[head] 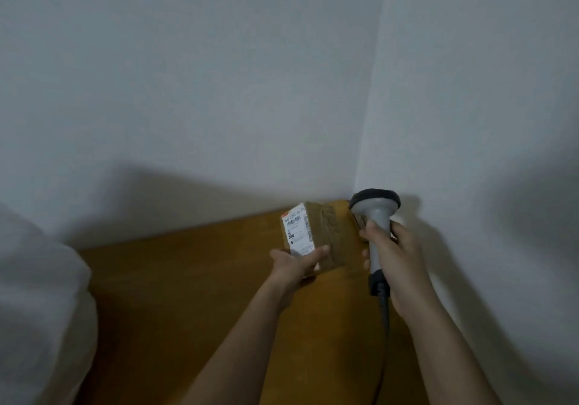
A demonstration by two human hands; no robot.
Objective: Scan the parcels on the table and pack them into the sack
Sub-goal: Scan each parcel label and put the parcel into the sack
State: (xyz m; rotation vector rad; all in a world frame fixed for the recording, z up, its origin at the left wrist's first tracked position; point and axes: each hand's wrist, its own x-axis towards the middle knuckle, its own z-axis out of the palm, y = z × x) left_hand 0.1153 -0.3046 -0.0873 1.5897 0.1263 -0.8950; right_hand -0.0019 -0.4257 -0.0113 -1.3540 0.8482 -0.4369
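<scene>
Parcel and scanner held above table.
Left hand grips taped cardboard parcel, label up; right hand wraps grey scanner handle over wooden table.

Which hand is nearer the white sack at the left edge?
Left. The left hand, holding the parcel, is closer to the sack; the right hand, gripping the scanner, is farther right.

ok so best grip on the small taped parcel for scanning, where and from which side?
Hold the parcel by its near, lower end, coming from below as the left hand does. The white label covers the upper face, so a low grip probably keeps the barcode clear for the scanner in the right hand.
</scene>
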